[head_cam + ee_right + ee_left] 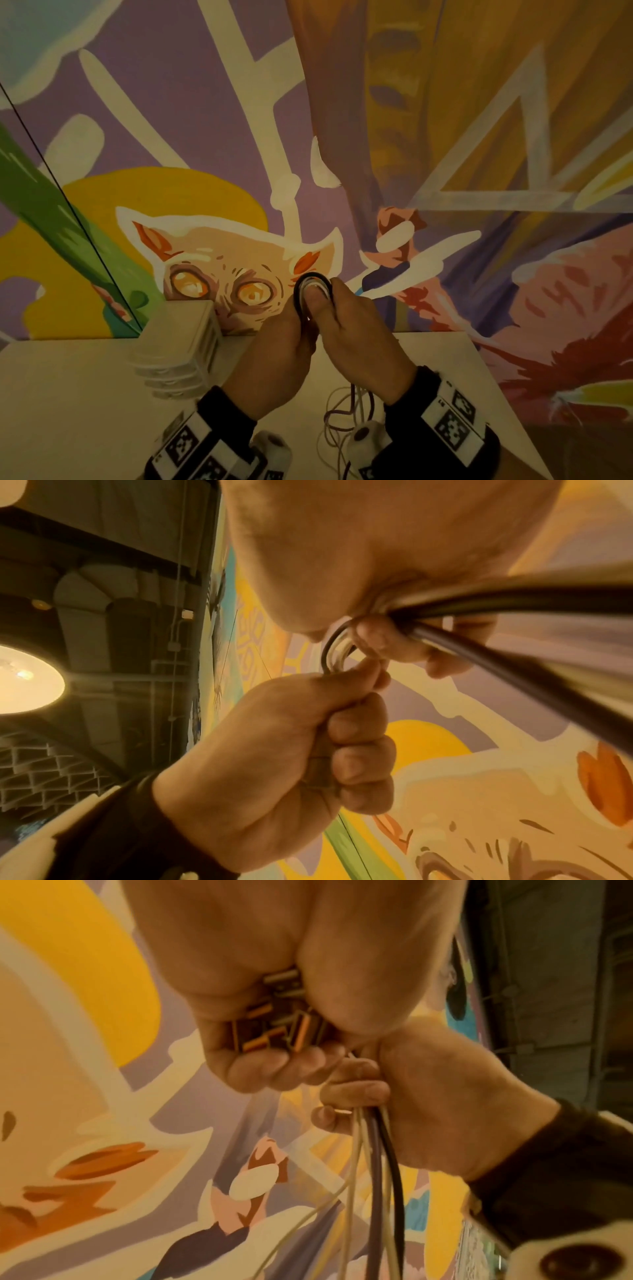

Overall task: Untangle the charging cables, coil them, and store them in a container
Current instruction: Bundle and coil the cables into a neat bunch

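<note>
Both hands are raised together above the white table (pixel 85 394). Between them is a bundle of charging cables (pixel 312 286), dark and white, bent into a small loop at the top. My left hand (pixel 274 346) is curled round the bundle's left side; in the left wrist view its fingers (pixel 274 1069) enclose several connector plugs (pixel 281 1015). My right hand (pixel 359 335) grips the bundle from the right, thumb pressed on the loop. The loose cable lengths (pixel 349 411) hang between the wrists onto the table. The right wrist view shows the cable loop (pixel 337 647) above the left fist (pixel 308 750).
A white container (pixel 181 349) with stacked drawers stands on the table to the left of the hands, against the painted wall (pixel 445 137). The table's right edge (pixel 507 404) runs diagonally near the right wrist.
</note>
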The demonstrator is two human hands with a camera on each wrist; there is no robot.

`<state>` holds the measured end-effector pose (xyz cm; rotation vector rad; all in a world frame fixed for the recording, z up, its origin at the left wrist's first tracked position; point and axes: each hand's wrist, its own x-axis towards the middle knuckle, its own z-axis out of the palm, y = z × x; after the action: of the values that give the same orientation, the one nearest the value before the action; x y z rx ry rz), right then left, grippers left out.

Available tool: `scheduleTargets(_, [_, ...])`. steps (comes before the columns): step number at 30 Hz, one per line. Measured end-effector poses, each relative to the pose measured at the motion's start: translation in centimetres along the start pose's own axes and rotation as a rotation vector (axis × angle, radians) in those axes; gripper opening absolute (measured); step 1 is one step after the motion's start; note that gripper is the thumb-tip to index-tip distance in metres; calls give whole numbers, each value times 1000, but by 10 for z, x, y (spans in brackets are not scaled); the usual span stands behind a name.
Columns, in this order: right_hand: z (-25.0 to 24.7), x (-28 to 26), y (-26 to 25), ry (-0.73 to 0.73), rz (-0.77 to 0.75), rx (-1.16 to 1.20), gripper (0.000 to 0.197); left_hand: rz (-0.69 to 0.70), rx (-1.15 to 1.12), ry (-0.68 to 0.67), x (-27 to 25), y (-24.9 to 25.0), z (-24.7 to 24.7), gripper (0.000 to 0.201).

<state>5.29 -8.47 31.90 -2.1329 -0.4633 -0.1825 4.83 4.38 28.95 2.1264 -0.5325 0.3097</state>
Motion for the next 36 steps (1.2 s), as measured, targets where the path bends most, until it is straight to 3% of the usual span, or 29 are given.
scheduleTargets(3, [4,3,-1,-3,56,-42,85,61,331,-58,2,2,-1,16])
scheduleTargets(6, [7,7,3,24,37,-8,78,149,488,-152,3,2,-4,26])
scheduleTargets(9, [12,9,8,64,-6,30,83,253,582,-137,6,-3,-8,32])
scheduleTargets(12, [16,10,13,103,-27,-5,81,143,348,-193,2,2,-12,16])
scheduleTargets(15, [14,8,15,94,-35,-78,61,-111,-1,-272,2,-2,-32,41])
scheduleTargets(18, [15,8,13,71,-74,-228,51,-209,-348,-73,6,2,-48,59])
scheduleTargets(22, [19,4,4,83,-163,-426,24,-267,-477,-26,8,27,-18,52])
scheduleTargets(24, [20,5,-2,42,-100,-471,18,-377,-570,100,10,29,-1,44])
scheduleTargets(28, [24,11,-3,-144,12,-700,37,-587,-815,263,19,22,9,24])
scheduleTargets(33, [30,11,6,-46,-60,-763,50,-618,-779,251,21,20,11,29])
scheduleTargets(36, [30,10,12,-46,-31,-634,53,-620,-815,242,20,19,9,27])
